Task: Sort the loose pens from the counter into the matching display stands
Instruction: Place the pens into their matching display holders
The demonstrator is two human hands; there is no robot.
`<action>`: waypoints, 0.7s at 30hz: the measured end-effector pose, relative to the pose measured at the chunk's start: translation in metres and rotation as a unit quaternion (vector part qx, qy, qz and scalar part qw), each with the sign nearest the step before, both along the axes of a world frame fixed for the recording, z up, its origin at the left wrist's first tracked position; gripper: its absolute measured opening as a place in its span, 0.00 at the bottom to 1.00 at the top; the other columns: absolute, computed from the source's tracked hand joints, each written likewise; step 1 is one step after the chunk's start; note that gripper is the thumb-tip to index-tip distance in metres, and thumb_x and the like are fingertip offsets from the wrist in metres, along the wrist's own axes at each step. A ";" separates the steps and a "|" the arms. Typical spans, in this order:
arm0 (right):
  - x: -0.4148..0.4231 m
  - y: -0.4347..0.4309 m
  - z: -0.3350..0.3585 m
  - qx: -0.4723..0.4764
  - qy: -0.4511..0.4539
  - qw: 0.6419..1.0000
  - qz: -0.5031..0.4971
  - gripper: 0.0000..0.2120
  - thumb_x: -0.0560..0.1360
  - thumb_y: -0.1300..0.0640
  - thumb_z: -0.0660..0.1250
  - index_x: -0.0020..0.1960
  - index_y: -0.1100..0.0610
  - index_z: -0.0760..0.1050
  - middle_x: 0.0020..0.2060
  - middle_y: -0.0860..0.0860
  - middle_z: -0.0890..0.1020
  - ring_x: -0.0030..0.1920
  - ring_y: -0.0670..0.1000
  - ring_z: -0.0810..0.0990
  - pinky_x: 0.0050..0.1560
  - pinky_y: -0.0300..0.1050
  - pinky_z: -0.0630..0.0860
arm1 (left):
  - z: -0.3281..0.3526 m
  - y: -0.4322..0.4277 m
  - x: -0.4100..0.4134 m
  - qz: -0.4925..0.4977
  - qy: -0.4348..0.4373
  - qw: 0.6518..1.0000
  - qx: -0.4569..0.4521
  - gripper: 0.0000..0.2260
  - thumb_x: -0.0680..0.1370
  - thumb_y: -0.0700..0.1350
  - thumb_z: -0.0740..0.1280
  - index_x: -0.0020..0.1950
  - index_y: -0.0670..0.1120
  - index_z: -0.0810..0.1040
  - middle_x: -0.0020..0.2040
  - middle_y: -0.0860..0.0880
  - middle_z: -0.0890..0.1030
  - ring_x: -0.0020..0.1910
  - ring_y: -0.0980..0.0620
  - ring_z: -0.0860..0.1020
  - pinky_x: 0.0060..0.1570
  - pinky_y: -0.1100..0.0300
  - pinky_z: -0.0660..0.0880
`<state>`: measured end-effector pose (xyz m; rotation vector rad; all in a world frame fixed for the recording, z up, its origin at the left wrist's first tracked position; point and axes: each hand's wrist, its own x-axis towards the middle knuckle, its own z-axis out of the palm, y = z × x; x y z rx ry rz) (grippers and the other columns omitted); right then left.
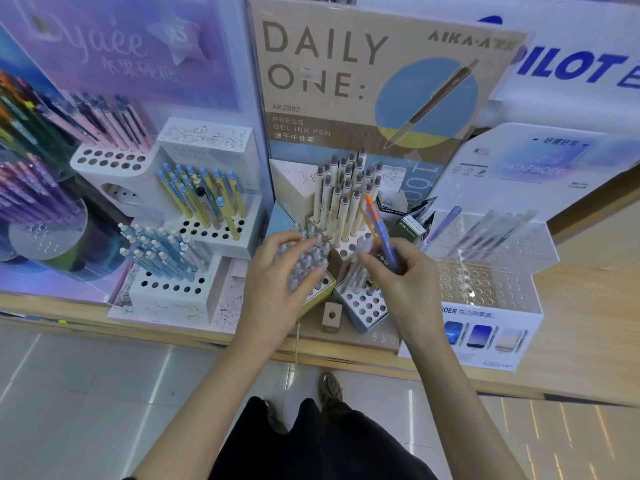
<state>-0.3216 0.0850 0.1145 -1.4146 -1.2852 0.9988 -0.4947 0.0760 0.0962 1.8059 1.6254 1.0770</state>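
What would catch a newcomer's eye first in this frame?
The big tan DAILY ONE board stands centre back. Just below it, the right hand grips a few orange-and-blue pens, while the left hand rests on a cluster of upright grey pens.

The tall backboard [346, 98] is kraft tan with a pale blue disc and a yellow band (its big letters a darker brown). Below it, cream pens [343, 199] have grey-brown tops. Leftward, yellow pens [207, 195] carry blue tops, and pale blue pens [156, 251] white ones. The loose pens [381, 230] look orange and blue, though blurred. The poster [121, 57] is lilac; the white stand [162, 303] is dotted with dark holes.
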 end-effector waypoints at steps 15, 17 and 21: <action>-0.024 0.005 -0.050 0.031 -0.048 0.996 -0.069 0.08 0.73 0.57 0.73 0.43 0.43 0.77 0.32 0.47 0.77 0.31 0.40 0.70 0.33 0.33 0.67 | -0.030 -0.005 -0.006 0.019 0.123 0.992 -0.003 0.19 0.78 0.49 0.64 0.68 0.45 0.74 0.70 0.45 0.70 0.73 0.50 0.55 0.69 0.48 0.58; -0.025 0.006 -0.053 0.042 -0.052 0.995 -0.073 0.07 0.73 0.57 0.72 0.46 0.45 0.78 0.32 0.45 0.78 0.32 0.39 0.72 0.34 0.34 0.69 | -0.030 -0.005 -0.005 0.020 0.123 0.992 -0.001 0.20 0.78 0.49 0.63 0.68 0.44 0.73 0.70 0.45 0.70 0.73 0.50 0.55 0.69 0.50 0.57; -0.027 0.004 -0.056 0.061 -0.051 0.994 -0.079 0.06 0.72 0.59 0.73 0.48 0.50 0.81 0.33 0.40 0.79 0.34 0.38 0.74 0.35 0.30 0.69 | -0.032 -0.005 -0.005 0.021 0.116 0.993 0.003 0.19 0.78 0.49 0.64 0.68 0.44 0.73 0.70 0.45 0.70 0.73 0.51 0.55 0.69 0.52 0.55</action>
